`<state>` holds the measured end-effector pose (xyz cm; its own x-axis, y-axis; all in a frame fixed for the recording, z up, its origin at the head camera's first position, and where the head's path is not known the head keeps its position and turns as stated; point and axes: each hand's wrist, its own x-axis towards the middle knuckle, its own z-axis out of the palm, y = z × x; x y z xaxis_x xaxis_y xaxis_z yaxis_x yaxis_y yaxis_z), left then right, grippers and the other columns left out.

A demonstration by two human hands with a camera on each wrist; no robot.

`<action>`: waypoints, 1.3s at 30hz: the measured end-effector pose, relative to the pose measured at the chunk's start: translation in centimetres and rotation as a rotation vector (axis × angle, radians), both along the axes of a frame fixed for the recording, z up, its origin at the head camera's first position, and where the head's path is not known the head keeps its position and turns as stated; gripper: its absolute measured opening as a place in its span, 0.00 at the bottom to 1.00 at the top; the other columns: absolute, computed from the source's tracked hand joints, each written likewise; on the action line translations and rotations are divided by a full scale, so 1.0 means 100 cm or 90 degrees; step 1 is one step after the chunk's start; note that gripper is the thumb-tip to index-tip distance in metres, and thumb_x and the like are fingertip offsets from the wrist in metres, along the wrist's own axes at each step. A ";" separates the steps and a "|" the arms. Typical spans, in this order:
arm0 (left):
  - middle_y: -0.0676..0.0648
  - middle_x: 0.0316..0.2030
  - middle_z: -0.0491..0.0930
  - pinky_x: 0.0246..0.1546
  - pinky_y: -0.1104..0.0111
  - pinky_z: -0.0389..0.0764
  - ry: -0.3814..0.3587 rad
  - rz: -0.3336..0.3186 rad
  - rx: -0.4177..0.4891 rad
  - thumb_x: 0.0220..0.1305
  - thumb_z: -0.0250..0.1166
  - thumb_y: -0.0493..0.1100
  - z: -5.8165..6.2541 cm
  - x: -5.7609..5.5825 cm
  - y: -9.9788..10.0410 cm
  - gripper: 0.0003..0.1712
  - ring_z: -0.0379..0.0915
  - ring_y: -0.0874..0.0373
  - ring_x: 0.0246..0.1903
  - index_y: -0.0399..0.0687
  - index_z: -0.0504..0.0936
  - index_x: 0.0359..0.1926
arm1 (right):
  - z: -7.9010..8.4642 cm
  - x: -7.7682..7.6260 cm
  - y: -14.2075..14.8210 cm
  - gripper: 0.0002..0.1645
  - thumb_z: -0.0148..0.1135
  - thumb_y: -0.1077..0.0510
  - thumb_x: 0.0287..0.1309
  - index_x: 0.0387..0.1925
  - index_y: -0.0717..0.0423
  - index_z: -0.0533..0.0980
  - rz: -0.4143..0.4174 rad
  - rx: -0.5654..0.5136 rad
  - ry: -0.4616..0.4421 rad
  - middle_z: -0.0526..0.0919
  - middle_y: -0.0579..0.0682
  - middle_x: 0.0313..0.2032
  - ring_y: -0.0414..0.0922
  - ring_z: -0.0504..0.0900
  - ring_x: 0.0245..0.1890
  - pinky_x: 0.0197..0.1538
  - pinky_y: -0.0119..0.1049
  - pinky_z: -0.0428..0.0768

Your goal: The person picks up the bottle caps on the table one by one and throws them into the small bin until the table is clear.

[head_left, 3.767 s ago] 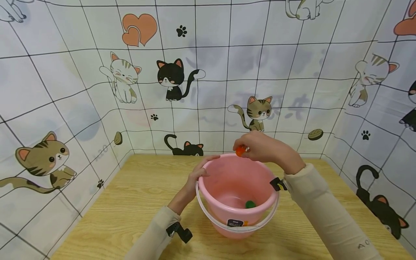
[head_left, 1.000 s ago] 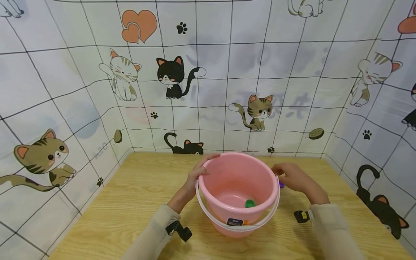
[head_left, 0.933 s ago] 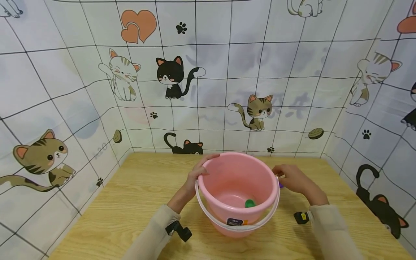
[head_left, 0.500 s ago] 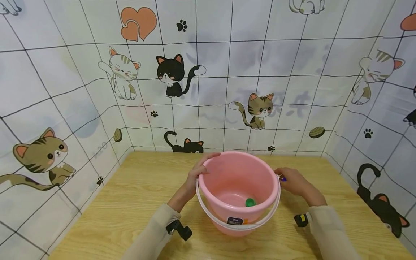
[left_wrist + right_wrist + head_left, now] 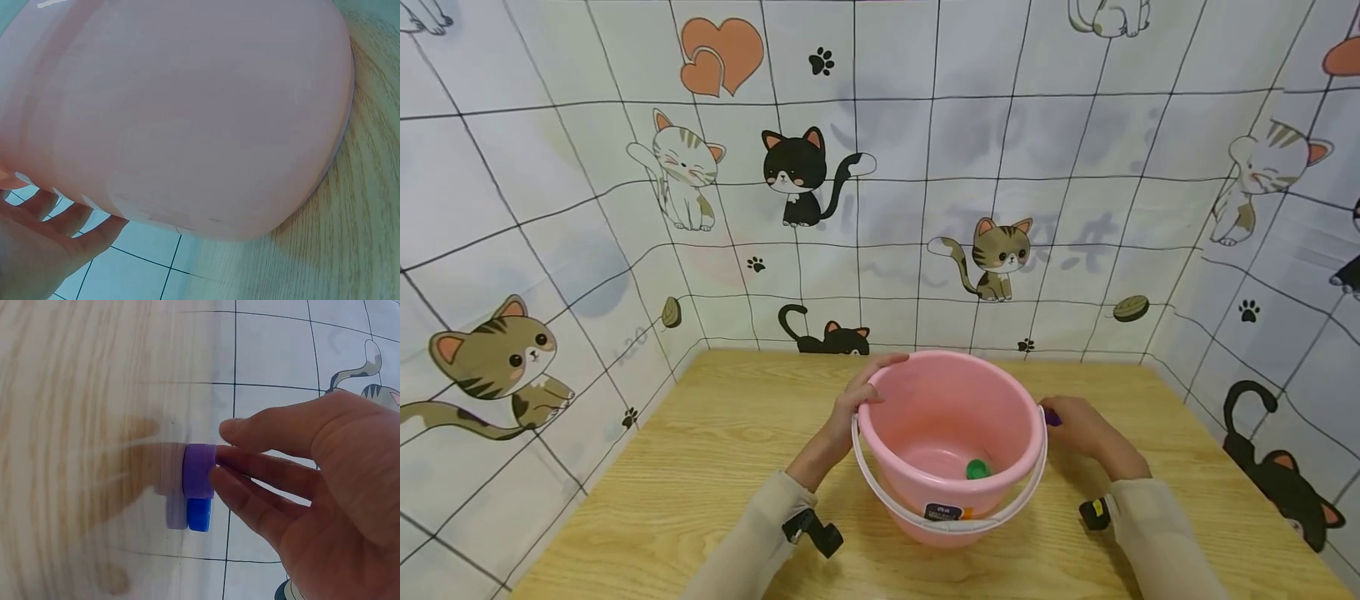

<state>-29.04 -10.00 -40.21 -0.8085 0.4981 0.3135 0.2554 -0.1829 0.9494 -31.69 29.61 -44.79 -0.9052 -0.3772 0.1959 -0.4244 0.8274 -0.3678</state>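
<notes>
A pink bucket stands upright on the wooden table, its white handle hanging down at the front. My left hand grips its left rim; in the left wrist view, the fingers lie along the pink wall. Inside, on the bottom, is a small green round thing. To the right of the bucket is my right hand, low over the table. In the right wrist view, a purple bottle cap and a blue cap rest on the table. My fingertips are at the purple one, with the thumb apart from it.
The light wooden table runs back to a cloth wall with a grid and printed cats. A black wrist camera sits on the left sleeve, another on the right.
Earlier my right hand held a small orange thing at the bucket's far rim; it has since come down right of the bucket, lowering slightly further just now. The left hand has stayed put.
</notes>
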 end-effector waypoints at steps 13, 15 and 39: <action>0.37 0.71 0.65 0.50 0.63 0.82 -0.001 0.001 0.003 0.57 0.45 0.40 0.000 0.001 0.000 0.42 0.70 0.43 0.59 0.53 0.64 0.77 | 0.003 0.002 -0.001 0.09 0.75 0.57 0.53 0.36 0.56 0.85 0.026 0.025 0.050 0.88 0.50 0.33 0.47 0.84 0.35 0.41 0.47 0.83; 0.36 0.71 0.65 0.50 0.62 0.82 0.000 -0.001 0.003 0.57 0.45 0.40 -0.001 0.000 -0.001 0.42 0.70 0.42 0.60 0.53 0.64 0.77 | 0.002 0.001 -0.001 0.10 0.74 0.57 0.54 0.37 0.57 0.85 0.026 0.030 0.047 0.88 0.50 0.34 0.47 0.84 0.35 0.42 0.47 0.83; 0.36 0.70 0.66 0.50 0.62 0.82 -0.001 -0.001 0.002 0.56 0.45 0.40 -0.001 -0.001 0.000 0.43 0.70 0.41 0.59 0.53 0.63 0.77 | 0.000 0.003 -0.002 0.06 0.74 0.58 0.55 0.31 0.49 0.81 0.057 0.019 -0.004 0.81 0.39 0.27 0.36 0.72 0.29 0.35 0.35 0.73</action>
<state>-29.13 -10.00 -40.31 -0.8078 0.4986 0.3144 0.2543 -0.1863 0.9490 -31.40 29.43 -44.76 -0.8687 -0.4623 0.1781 -0.4950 0.7967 -0.3467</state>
